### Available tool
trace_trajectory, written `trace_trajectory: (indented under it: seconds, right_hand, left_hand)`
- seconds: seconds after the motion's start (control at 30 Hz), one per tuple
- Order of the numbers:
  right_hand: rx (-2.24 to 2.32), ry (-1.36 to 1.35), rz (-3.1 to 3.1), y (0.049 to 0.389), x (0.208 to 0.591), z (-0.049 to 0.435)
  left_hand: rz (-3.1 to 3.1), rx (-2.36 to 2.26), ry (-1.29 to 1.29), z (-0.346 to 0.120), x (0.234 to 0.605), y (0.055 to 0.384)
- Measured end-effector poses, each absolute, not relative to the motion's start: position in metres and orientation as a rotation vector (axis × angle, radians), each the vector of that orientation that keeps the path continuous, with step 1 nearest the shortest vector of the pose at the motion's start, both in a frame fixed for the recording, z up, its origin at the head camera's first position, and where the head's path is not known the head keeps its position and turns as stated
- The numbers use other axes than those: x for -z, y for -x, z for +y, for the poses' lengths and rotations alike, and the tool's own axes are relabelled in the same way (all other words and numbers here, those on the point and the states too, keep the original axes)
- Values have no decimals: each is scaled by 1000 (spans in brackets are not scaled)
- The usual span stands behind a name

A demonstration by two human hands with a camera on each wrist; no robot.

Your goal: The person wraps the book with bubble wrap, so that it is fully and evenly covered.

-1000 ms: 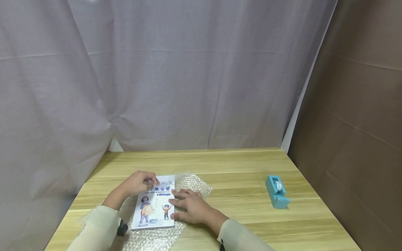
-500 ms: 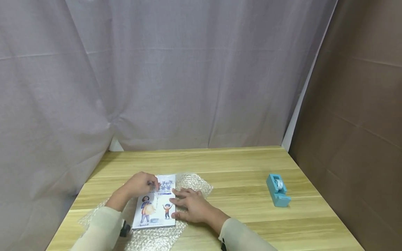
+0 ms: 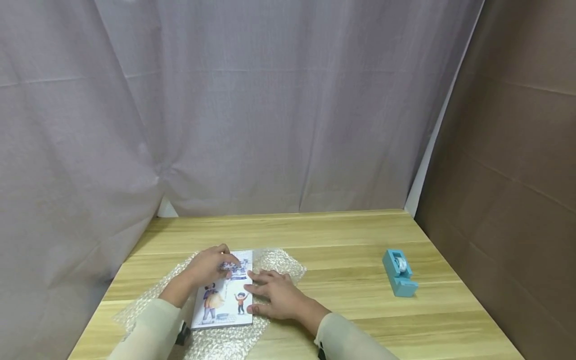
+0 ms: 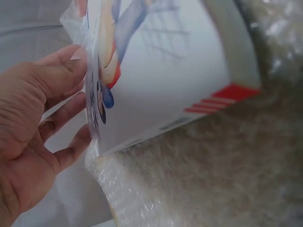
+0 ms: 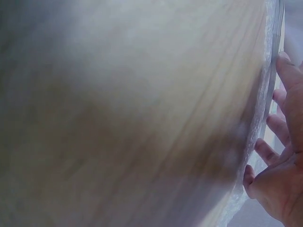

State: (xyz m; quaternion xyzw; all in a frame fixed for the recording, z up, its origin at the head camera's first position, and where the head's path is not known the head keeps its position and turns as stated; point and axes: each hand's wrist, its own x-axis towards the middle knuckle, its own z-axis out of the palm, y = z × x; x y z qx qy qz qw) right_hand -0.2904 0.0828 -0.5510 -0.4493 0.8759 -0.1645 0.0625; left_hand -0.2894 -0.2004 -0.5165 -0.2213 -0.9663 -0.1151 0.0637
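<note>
While the book (image 3: 230, 302) lies face up on bubble wrap (image 3: 227, 344) at the left of the tabletop (image 3: 333, 280), we find the right hand (image 3: 280, 298) released, its fingers spread against the book's right edge. We note the left hand (image 3: 206, 270) over the upper cover, fingers bent; we cannot tell whether it pinches anything. We record a blue tape dispenser (image 3: 398, 281) well to the right.

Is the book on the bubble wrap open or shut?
Shut: in the head view the book lies flat, its illustrated cover face up and not lifted.
</note>
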Motion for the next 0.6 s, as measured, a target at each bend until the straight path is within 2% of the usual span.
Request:
trace_trajectory:
  seconds: [0.6]
  right_hand:
    - [380,1390,2686,300,542,75]
  left_hand:
    - [-3134,480,532,-188,510,285]
